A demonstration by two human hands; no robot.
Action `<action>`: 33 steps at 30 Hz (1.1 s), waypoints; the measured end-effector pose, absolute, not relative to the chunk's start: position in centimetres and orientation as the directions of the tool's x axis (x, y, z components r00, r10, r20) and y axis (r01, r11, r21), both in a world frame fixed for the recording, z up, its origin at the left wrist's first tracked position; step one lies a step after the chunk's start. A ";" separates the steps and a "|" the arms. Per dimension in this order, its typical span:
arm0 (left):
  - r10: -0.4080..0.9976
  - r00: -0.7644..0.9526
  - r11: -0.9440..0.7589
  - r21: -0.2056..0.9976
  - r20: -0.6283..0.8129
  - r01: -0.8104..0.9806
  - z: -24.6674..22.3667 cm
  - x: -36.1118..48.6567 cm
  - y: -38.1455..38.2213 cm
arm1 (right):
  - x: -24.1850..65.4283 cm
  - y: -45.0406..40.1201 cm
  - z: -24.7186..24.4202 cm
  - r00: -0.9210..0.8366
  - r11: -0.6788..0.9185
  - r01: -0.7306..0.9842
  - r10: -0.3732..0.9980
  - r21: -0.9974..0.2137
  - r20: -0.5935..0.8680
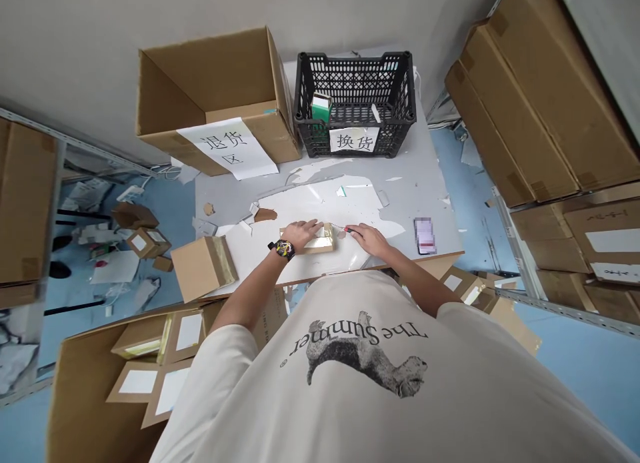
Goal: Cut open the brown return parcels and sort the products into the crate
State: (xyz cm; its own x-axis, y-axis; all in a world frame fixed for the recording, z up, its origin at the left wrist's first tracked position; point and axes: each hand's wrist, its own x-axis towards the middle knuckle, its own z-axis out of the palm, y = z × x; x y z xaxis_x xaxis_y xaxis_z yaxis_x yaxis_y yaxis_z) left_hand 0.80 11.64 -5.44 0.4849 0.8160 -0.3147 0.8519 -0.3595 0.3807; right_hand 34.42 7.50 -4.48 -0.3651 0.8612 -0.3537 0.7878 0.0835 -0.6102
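Lays the left hand (pixel 301 235) across the top of a small box (pixel 326 239), with fingers extended, near the middle of the table's (pixel 425 183) front edge; cannot tell how firmly. Grips a knife (pixel 349 229) in the right hand (pixel 369 239), aiming the blade toward the box's right end; cannot tell whether touching it. Wears a watch (pixel 285 249) on the left wrist. Has a phone (pixel 425 236) lying near the front right corner and a larger taped box (pixel 200 266) at the front left corner, reaching past the left edge. Along the far edge, has a big open carton (pixel 173 148) toward the left and, just beside it, a black crate (pixel 393 141) with a green box (pixel 321 107) inside.
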 end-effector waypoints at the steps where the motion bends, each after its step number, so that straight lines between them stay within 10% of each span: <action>1: 0.802 0.505 -0.374 0.391 -0.320 0.841 -5.5 0.8 11.7 | 34.4 7.5 -4.5 -0.364 0.083 0.787 0.863 -0.612 -0.350; 33: 0.896 0.415 -0.327 0.402 -0.155 0.856 -6.9 1.4 8.4 | 35.4 4.8 -4.5 -0.330 0.057 0.798 0.875 -0.600 -0.355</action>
State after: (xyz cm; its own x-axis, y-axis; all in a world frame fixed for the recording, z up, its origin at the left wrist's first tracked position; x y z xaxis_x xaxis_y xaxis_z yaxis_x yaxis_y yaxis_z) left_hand 1.37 8.43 -6.94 0.4151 0.8965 -0.1549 0.8555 -0.3267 0.4016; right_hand 35.44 4.77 -4.47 -0.3295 0.8750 -0.3547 0.7977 0.0571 -0.6003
